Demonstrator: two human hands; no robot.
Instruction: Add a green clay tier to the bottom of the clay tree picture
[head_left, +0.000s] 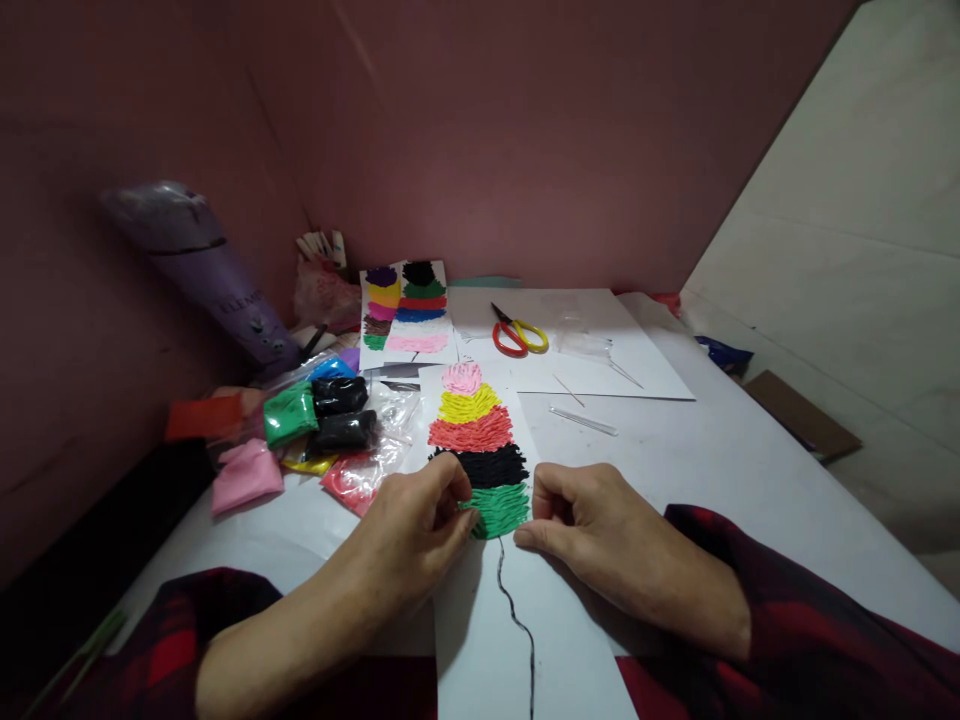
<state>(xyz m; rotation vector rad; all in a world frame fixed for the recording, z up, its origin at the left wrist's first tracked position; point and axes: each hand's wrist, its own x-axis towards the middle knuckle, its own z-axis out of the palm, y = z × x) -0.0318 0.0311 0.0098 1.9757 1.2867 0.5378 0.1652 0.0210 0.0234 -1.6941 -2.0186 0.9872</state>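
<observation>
A: What lies nearest?
B: A sheet (471, 655), overhanging the table's (720, 465) near edge. Left hand (416, 525) and right hand (600, 530) flank its green band (502, 512), thumbs and forefingers close; whether they pinch anything, I cannot tell.
A: The step?
B: Apparently shaping that band; the next move calls for gentle pressing. Scissors (511, 340) lie beyond.

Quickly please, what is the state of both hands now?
Left hand: fingers curled at the left edge of the green band; any hold cannot be told.
Right hand: fingers curled by the band's right edge; hold also unclear.
</observation>
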